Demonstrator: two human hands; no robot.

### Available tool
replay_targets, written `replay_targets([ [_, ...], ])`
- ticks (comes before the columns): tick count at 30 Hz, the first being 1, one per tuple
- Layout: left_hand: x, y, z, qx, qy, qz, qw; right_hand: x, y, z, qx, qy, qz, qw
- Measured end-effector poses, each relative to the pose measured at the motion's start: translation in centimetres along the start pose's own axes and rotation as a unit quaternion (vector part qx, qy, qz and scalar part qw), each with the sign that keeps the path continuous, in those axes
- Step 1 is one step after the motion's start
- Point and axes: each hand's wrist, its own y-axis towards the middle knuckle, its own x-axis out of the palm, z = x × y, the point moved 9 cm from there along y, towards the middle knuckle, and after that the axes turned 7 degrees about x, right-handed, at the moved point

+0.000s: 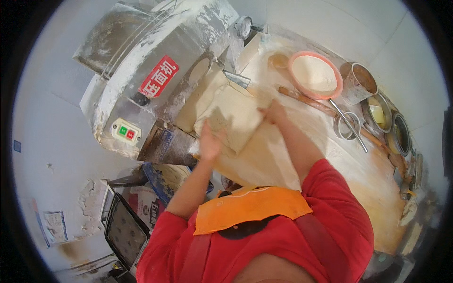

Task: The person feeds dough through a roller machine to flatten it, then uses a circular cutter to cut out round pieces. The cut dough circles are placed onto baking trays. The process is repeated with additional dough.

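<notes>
A thick, pale sheet of dough (pixel 240 115), folded in layers, lies at the mouth of a flour-dusted dough-pressing machine (pixel 184 52). My left hand (pixel 211 144) is at the near left edge of the dough, its fingers stretched forward and thumb apart. At the right edge of the sheet is my right hand (pixel 275 113), fingers extended and spread, with the tips touching or close to the dough. Shadows of both hands fall across its surface. Under the dough, the upper part of the worktable (pixel 330 165) is hidden.
Green and red buttons (pixel 126 132) sit on the machine's left end. Along the table's back stand a pink bowl of flour (pixel 315 75), a tub (pixel 361 84) and metal bowls (pixel 401 134). A rolling pin (pixel 309 101) and a metal rod (pixel 348 125) lie nearby. A black-rimmed bin (pixel 125 231) stands lower left.
</notes>
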Motion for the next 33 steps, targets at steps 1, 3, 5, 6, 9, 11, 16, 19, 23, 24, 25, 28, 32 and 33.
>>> replay_targets([
  [1, 2.7, -1.5, 1.8, 0.047, 0.126, -0.062, 0.989, 1.8, -1.2, -1.1, -0.046, -0.012, 0.049, 0.998],
  [3, 4.8, -4.1, 2.9, 0.120, 0.264, -0.113, 0.950, 3.2, -3.5, -2.9, -0.058, 0.089, 0.070, 0.992],
  [5, 5.9, -5.0, 1.8, 0.180, 0.270, -0.115, 0.939, 3.0, -6.3, -2.5, -0.039, 0.270, 0.014, 0.962],
  [6, 6.2, -5.3, 1.4, 0.206, 0.265, -0.122, 0.934, 1.0, -8.6, -2.3, -0.019, 0.392, -0.055, 0.918],
  [9, 7.3, -4.6, 2.4, 0.253, 0.180, -0.229, 0.923, -4.8, -13.6, 1.0, -0.001, 0.532, -0.079, 0.843],
  [11, 7.8, -5.9, 4.9, 0.222, 0.118, -0.366, 0.896, -8.4, -16.1, 4.6, 0.037, 0.540, -0.033, 0.840],
  [16, 8.3, -10.0, 15.4, 0.281, -0.110, -0.389, 0.871, -16.7, -18.6, 10.8, 0.084, 0.594, 0.097, 0.794],
  [19, 8.6, -10.5, 15.7, 0.200, -0.120, -0.433, 0.871, -20.1, -17.5, 7.4, 0.045, 0.571, 0.116, 0.812],
  [23, 3.1, -5.5, 7.9, -0.087, -0.238, -0.240, 0.937, -18.7, -14.8, -2.8, -0.157, 0.592, -0.073, 0.787],
  [24, 1.2, -3.7, 6.4, -0.108, -0.300, -0.173, 0.932, -17.7, -13.7, -4.2, -0.196, 0.600, -0.102, 0.769],
  [25, -0.8, -2.4, 4.8, -0.129, -0.357, -0.100, 0.920, -15.8, -10.7, -2.9, -0.176, 0.453, -0.053, 0.872],
  [28, -5.2, -0.7, -0.6, -0.062, -0.021, 0.089, 0.994, -9.3, -4.0, 1.6, 0.004, 0.113, -0.050, 0.992],
  [32, 4.3, -5.4, 4.0, 0.169, 0.186, -0.097, 0.963, -0.2, -4.7, 0.9, 0.082, 0.203, -0.043, 0.975],
  [33, 5.7, -6.7, 5.5, 0.214, 0.266, -0.110, 0.933, 0.4, -4.3, 0.6, 0.045, 0.190, 0.003, 0.981],
])
